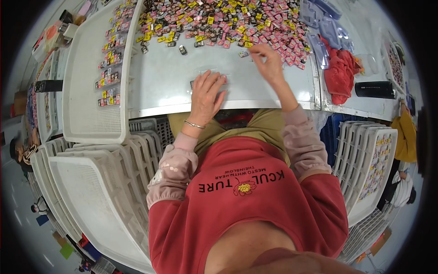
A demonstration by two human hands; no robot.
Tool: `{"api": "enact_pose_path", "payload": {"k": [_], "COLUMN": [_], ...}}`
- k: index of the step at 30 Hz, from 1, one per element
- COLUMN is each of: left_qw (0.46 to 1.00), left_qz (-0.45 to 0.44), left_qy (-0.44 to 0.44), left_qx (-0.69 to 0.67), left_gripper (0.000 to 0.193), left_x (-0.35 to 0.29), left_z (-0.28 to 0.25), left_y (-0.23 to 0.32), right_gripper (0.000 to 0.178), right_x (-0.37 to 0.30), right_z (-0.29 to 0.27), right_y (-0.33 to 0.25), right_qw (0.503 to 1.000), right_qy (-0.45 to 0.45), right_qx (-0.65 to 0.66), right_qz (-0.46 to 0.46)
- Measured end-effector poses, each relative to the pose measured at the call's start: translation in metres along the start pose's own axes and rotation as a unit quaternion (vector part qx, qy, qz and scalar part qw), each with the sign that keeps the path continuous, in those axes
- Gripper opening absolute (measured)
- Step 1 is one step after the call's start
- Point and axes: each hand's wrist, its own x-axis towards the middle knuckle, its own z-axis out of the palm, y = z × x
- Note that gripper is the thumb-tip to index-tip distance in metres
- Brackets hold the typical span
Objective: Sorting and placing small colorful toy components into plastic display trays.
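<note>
My left hand (207,95) lies palm down near the table's front edge, its fingers stretched over a clear plastic holder with small pieces in it. A pink piece (224,79) shows at its fingertips; the rest of the holder is mostly covered. My right hand (268,65) is raised at the near edge of the pile, thumb and forefinger pinched together. Whatever is between those fingertips is too small to make out. Beside them lies a loose pale piece (243,54). The pile of small pink, yellow and black pieces (228,23) spreads across the far table.
At left, a white mesh tray (84,86) bears a column of filled clear holders (109,77). Clear plastic trays (326,27), a red cloth (340,73) and a black cylinder (375,90) are at right. Stacked white trays (98,196) flank my seat.
</note>
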Motion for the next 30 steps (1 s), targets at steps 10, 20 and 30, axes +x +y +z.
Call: {"api": "enact_pose_path", "payload": {"k": [10, 20, 30], "left_qw": [1.000, 0.973, 0.946], "left_qz": [0.006, -0.142, -0.232], "left_qy": [0.006, 0.142, 0.156], "left_qx": [-0.027, -0.112, -0.166], "left_gripper": [0.039, 0.028, 0.024], "left_x": [-0.003, -0.018, -0.016], "left_z": [-0.001, -0.008, -0.029], "left_y": [-0.013, -0.031, -0.034], "right_gripper": [0.019, 0.020, 0.025], "right_x": [0.025, 0.023, 0.021], "right_z": [-0.024, -0.016, -0.013], "right_y": [0.014, 0.026, -0.013], "right_qw": [0.970, 0.960, 0.969], "right_qy": [-0.148, -0.117, -0.202], "right_qx": [-0.180, -0.245, 0.094], "right_qz": [0.066, -0.065, 0.107]}}
